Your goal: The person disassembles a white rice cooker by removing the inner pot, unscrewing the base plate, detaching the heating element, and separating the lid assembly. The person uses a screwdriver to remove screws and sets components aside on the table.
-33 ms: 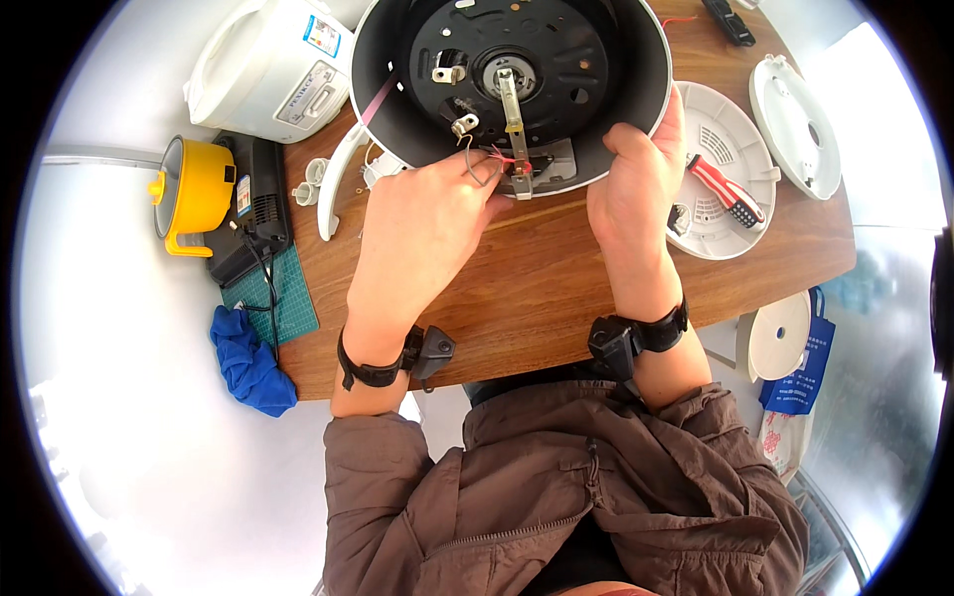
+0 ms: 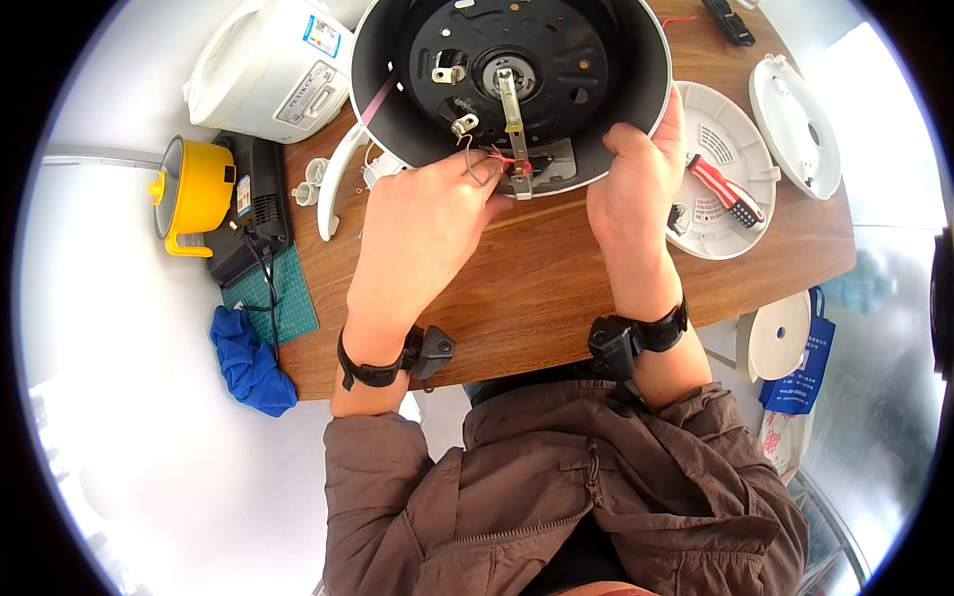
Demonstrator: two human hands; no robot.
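Note:
A rice cooker body [image 2: 641, 74] is tipped toward me, its dark inside and round black metal plate [image 2: 527, 109] facing up. A narrow metal lever [image 2: 512, 119] runs from the plate's centre to the near rim, with thin red wires [image 2: 512, 159] and a grey wire [image 2: 487, 183] beside its lower end. My left hand [image 2: 422, 223] is closed at the near rim by these wires; its fingertips are partly hidden, so what they pinch cannot be made out. Gripping the body's right side, my right hand [image 2: 641, 189] has its thumb over the rim.
A white round cover [image 2: 711, 238] at the right holds a red-striped screwdriver [image 2: 727, 192]; a pale ring-shaped part [image 2: 770, 104] lies beyond. Left stand a white appliance housing [image 2: 258, 74], a yellow pot [image 2: 199, 194] on a black case [image 2: 260, 184], a green mat [image 2: 293, 303] and blue cloth [image 2: 243, 368].

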